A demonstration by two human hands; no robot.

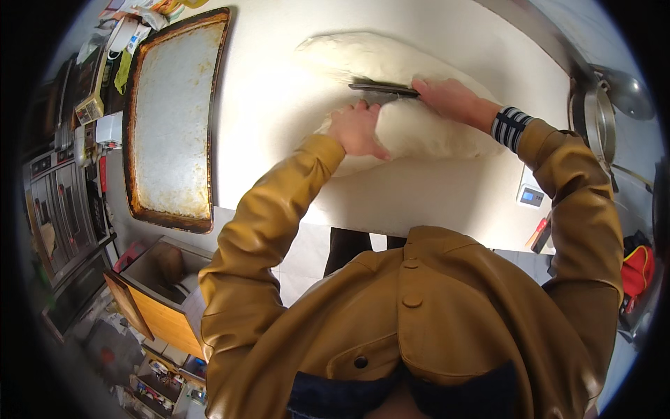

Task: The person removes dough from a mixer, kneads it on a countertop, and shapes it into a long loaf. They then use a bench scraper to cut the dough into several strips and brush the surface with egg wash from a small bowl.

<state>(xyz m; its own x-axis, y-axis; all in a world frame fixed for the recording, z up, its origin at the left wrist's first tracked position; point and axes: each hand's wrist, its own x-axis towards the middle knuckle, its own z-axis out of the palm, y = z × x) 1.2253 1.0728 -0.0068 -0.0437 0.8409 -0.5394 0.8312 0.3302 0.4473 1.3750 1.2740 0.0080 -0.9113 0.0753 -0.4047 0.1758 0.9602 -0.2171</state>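
Two pale masses of dough lie on the white worktop (265, 84): a long far piece (380, 56) and a nearer piece (426, 136). Between them, my right hand (450, 98) grips a dough scraper (384, 89) by its dark bar-shaped handle. The scraper's blade is mostly hidden, and its lower edge cannot be made out. My left hand (354, 129) rests on the left part of the nearer dough, thumb stretched away from the fingers. It stays just short of the scraper.
A worn metal baking tray (174, 119) with a browned rim stands left of the dough. Near the worktop's right front are a small digital device (532, 195) and a red-handled tool (539, 230). Round metal pans (601, 122) stand at the right, and a wooden drawer (160, 314) below left.
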